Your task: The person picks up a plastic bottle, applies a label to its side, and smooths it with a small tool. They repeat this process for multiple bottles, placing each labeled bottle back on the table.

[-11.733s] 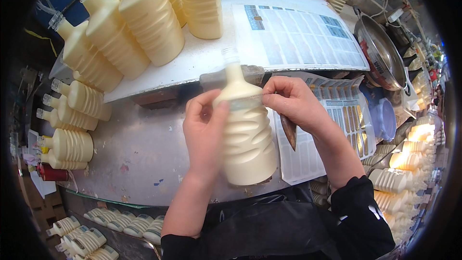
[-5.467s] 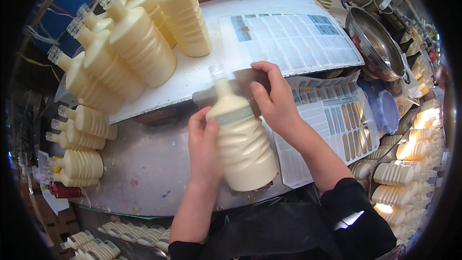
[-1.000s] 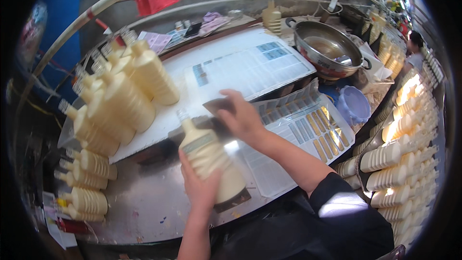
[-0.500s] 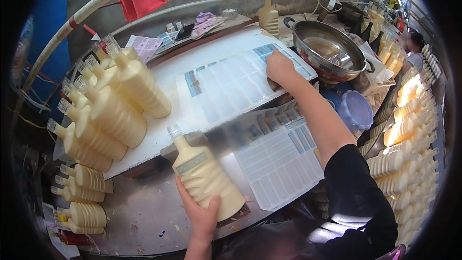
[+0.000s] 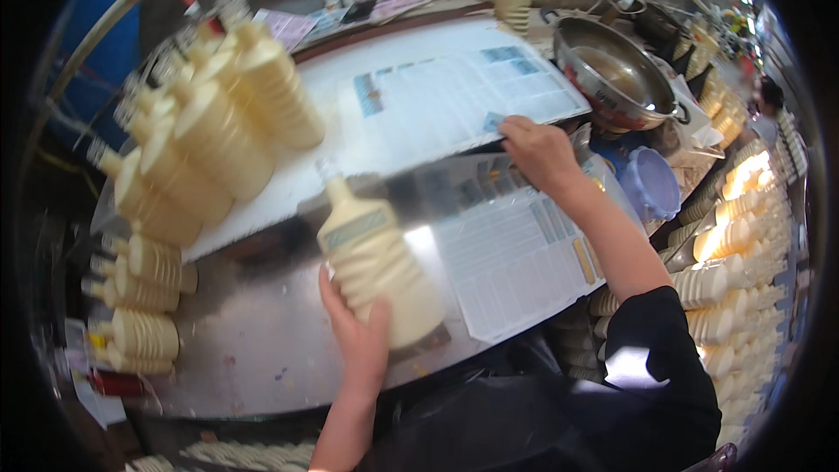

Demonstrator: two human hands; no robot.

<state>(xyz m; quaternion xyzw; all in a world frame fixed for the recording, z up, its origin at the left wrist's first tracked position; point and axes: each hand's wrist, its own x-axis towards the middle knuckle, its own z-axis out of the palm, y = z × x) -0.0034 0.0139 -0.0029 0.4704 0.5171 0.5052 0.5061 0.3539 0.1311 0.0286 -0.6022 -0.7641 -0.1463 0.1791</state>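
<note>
My left hand is closed round the lower part of a cream-coloured ribbed bottle with a clear neck, which stands tilted over the lower metal worktop. A grey-blue patterned strip sits across its shoulder. Over the front edge of a raised white board, my right hand pinches a small blue label between thumb and fingertips. Behind that hand a translucent label sheet with blue printed blocks lies on the board. A second label sheet rests lower down, right of the bottle.
Several cream bottles crowd the board's left end, and more stand below them. A large two-handled metal pan and a lilac plastic basin are at the right. Beyond them, rows of bottles line the right side, with a person further back.
My right hand has come back from the sheet's far right part to the board's front edge, now with a blue label in its fingers. My left hand still holds the bottle; the view has shifted.
</note>
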